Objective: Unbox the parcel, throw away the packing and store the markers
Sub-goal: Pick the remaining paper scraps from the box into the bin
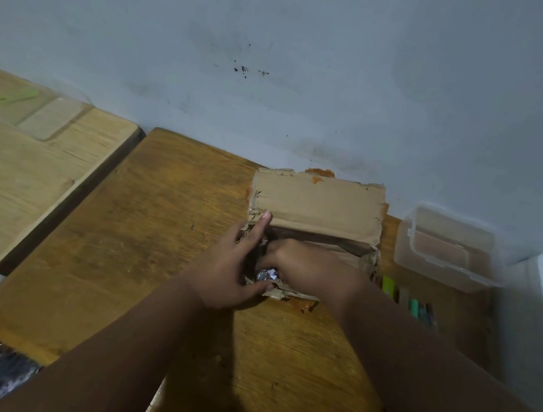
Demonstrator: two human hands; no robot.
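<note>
Head view is showing the unboxing step in full swing: the box (318,208) is sitting on the desk (139,257) up against the wall (283,52), far flap folded up. Left hand (234,270) is bracing the box's near-left corner, fingers spread along the edge, not clamped on anything. Right hand (303,265) is digging inside, fingers curled out of sight, so I can't tell if it's gripping something. Crumpled packing (266,274) is peeking out between the hands, foil or printed paper maybe, too dim to say.

Markers (415,306) are already lying on the desk just right of the box, near a clear bin (450,250) that's empty and open.

Next move probably calls for pulling the wad free while the left hand is keeping the box steady. A paler board (25,180) is sitting off to the left.
</note>
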